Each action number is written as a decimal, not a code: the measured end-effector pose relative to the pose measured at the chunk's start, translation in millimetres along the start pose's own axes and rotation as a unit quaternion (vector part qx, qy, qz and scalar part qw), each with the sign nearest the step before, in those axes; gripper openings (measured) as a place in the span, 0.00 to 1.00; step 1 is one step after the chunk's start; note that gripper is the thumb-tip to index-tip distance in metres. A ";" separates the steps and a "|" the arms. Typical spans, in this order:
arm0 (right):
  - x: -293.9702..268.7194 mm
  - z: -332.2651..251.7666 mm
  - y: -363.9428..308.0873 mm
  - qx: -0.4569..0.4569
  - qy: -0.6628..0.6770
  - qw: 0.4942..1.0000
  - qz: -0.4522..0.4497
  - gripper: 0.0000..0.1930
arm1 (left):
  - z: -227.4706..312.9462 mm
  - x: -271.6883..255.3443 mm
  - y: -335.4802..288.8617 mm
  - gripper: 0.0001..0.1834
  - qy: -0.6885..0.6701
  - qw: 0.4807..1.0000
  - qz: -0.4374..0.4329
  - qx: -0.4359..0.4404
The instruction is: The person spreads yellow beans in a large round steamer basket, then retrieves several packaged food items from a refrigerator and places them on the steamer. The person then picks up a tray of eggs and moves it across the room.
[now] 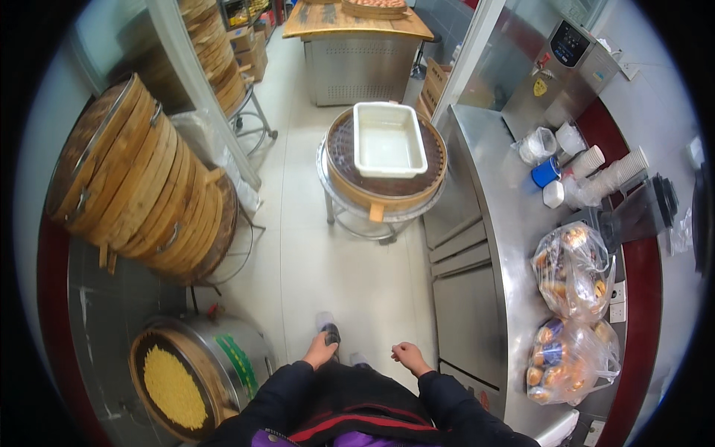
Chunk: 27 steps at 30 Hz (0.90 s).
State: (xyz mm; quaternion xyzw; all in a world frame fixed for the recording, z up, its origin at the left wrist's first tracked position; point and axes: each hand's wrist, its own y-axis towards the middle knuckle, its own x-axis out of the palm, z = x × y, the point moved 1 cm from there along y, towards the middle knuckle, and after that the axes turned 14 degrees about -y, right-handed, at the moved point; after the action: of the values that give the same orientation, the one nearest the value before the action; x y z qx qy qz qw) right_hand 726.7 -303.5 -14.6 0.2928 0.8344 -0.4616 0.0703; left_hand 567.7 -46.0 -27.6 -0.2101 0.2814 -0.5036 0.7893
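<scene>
My left hand (320, 350) hangs low in front of me, its fingers curled, over the dark shoe on my forward foot. I see nothing held in it. My right hand (412, 358) is raised at waist height near the steel counter, its fingers bent into a loose fist with nothing showing in them. Both hands are apart from the things around. Ahead, a white rectangular plastic tray (389, 173) lies on a round bamboo steamer (350, 188), which rests on a round metal stand (417, 212).
Tall stacked bamboo steamers (145, 179) stand at left. Below them, yellow grains (175, 387) fill a round tray atop a metal drum (257, 357). The steel counter (514, 268) at right carries bagged buns (573, 272), cups (625, 167) and a water boiler (558, 74). A wood-topped table (313, 18) stands ahead.
</scene>
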 end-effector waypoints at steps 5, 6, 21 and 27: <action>24.9 -42.8 95.2 -0.022 -0.047 0.995 0.080 0.18 | 31.4 -29.5 84.4 0.35 -0.143 0.987 0.020 -0.075; 28.5 -48.0 116.8 -0.028 -0.073 0.991 0.107 0.18 | 42.2 -37.2 105.2 0.31 -0.142 0.986 0.013 -0.085; -133.2 -115.3 411.1 0.111 0.429 0.857 0.261 0.31 | 210.6 -2.2 339.9 0.23 -0.049 0.994 -0.096 0.023; -195.9 -183.3 426.4 0.039 0.589 0.805 0.064 0.43 | 269.4 29.7 407.3 0.19 -0.189 0.973 -0.129 0.014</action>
State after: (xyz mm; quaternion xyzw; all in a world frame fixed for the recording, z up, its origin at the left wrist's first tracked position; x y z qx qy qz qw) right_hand 1151.1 -66.2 -146.2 0.5633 0.6763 -0.2266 -0.4170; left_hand 1030.0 104.6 -82.1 -0.3245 0.0907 -0.5561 0.7597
